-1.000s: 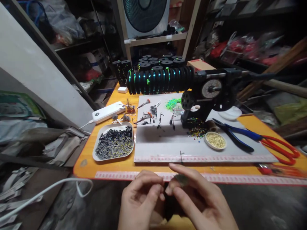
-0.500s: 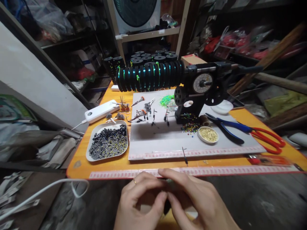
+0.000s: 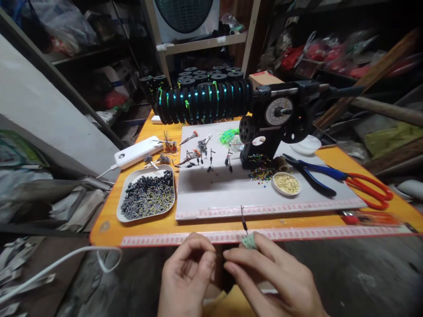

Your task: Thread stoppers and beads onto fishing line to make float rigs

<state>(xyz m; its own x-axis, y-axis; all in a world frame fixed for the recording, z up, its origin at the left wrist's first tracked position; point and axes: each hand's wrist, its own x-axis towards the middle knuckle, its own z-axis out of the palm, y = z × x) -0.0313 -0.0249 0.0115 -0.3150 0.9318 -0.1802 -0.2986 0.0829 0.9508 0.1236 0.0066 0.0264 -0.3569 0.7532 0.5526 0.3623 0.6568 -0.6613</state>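
Just below the table's front edge, my left hand (image 3: 190, 273) is closed in a pinch, thumb against index finger. My right hand (image 3: 277, 273) faces it, its index fingertip and thumb close together. A short, thin dark line (image 3: 218, 254) shows between the two sets of fingertips; its ends are hidden by the fingers. A piece of green mesh wrap (image 3: 249, 241) shows at a finger of my right hand. Just beyond that hand is a slim dark stem with a black sleeve (image 3: 243, 220), in front of the white board (image 3: 224, 193).
A tray of small black and grey tubes (image 3: 147, 193) lies left. Behind the board stands a winding device with black spools (image 3: 205, 103). Rightward are a dish of gold beads (image 3: 286, 183), blue-handled pliers (image 3: 310, 174) and red-handled scissors (image 3: 370, 189). A ruler strip (image 3: 158, 240) edges the table.
My hands have moved apart, leaving a small gap with the thin line in it. The green wrap has come into clearer view. The dark stem has shifted left.
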